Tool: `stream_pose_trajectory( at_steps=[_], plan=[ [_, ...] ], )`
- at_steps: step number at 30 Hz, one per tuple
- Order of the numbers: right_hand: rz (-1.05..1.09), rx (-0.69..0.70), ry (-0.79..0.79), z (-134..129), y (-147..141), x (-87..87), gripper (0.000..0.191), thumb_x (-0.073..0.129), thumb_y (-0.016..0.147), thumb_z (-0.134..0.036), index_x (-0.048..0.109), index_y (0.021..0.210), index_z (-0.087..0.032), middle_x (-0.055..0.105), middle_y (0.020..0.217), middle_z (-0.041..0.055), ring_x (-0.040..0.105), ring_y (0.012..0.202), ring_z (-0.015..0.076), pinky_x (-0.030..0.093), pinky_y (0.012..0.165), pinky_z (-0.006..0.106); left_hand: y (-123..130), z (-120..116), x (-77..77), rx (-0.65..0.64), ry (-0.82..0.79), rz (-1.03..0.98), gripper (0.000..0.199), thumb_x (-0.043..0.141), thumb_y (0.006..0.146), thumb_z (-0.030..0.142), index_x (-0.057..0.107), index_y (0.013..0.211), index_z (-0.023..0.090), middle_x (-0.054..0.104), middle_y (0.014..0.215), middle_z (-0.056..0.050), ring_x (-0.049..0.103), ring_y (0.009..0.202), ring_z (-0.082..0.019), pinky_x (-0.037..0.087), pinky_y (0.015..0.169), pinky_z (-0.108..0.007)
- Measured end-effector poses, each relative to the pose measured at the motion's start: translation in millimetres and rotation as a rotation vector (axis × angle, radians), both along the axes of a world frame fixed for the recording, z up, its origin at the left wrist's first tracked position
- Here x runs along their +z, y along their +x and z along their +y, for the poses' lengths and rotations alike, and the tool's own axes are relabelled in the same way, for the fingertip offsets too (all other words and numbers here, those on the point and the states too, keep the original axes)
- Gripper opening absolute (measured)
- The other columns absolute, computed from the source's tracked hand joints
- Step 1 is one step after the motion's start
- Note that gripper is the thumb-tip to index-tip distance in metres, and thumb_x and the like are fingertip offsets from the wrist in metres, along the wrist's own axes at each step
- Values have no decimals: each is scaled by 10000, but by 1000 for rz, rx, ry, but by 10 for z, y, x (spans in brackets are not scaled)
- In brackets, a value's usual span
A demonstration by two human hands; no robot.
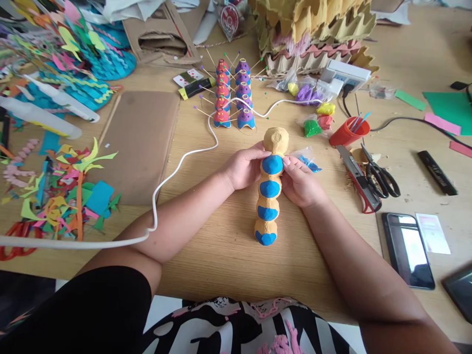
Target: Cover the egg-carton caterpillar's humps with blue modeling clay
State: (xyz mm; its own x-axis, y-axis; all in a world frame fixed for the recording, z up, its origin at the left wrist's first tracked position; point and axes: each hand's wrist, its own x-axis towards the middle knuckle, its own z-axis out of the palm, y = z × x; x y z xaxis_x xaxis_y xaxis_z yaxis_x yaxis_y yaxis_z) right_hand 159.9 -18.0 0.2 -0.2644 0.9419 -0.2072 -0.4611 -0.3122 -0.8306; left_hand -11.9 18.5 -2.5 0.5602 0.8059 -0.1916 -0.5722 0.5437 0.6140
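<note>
A strip of tan egg-carton cups (pixel 273 204) lies lengthwise in front of me, with blue clay patches on all of its cups but the farthest. My left hand (pixel 243 166) grips its left side near the far end. On the opposite side, my right hand (pixel 300 179) holds it too, thumb and finger at the edge of the uppermost blue patch. Just beyond my right hand is a bag of blue clay (pixel 310 163). Farther back stand two finished carton strips, one red and blue (pixel 221 91), one purple and blue (pixel 243 91), with pins sticking out.
A white cable (pixel 184 160) crosses over my left forearm. Scissors (pixel 379 174) and a box cutter (pixel 359 179) lie at right, near an orange cup (pixel 350 132) and a phone (pixel 408 250). Paper scraps (pixel 73 191) and cardboard (pixel 136 142) cover the left. Egg trays (pixel 317 29) are stacked behind.
</note>
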Motion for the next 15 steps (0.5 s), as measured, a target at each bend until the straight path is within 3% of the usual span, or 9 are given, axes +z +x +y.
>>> stream_pose_trajectory(
  at_steps=[9, 15],
  plan=[
    [-34, 17, 3, -7, 4, -2, 525, 1064, 632, -633, 730, 761, -249, 698, 728, -25, 604, 674, 143, 572, 658, 308, 8, -25, 137, 13, -91, 42, 258, 743, 843, 151, 785, 1096, 183, 805, 844, -4, 753, 720, -158, 560, 757, -284],
    [-27, 7, -8, -25, -8, 16, 516, 1074, 633, -605, 726, 739, -240, 705, 738, -19, 600, 676, 139, 552, 653, 305, -2, -2, 62, 10, -82, 50, 156, 774, 821, 192, 786, 975, 169, 788, 812, -18, 736, 707, -164, 559, 729, -295]
  ],
)
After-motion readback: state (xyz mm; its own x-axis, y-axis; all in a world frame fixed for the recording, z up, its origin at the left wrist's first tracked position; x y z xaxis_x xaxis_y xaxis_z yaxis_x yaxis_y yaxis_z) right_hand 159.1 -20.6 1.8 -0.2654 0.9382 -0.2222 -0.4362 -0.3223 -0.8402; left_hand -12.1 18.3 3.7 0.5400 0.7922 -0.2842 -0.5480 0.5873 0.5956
